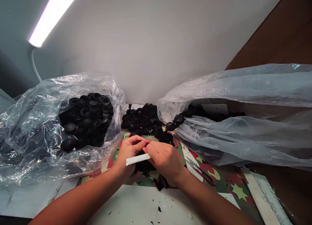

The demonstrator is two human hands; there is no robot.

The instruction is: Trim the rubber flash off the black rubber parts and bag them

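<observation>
My left hand [128,151] and my right hand [162,155] meet over the middle of the work surface, fingertips touching. Out of the right fist, towards the left, sticks a white flat-ended handle [137,159]; the tool's other end is hidden in the fingers. The left thumb and index finger are pinched together, and what lies between them does not show. Just beyond the hands is a heap of black rubber pieces and scraps [142,117]. More black scraps [161,182] lie below the wrists.
On the left, a clear plastic bag [29,134] holds many round black rubber caps [87,121]. Another clear bag [234,134] lies open at right with black pieces at its mouth. Tweezers with red handles [203,175] rest on the patterned cloth [225,181]. A lamp [53,17] shines above.
</observation>
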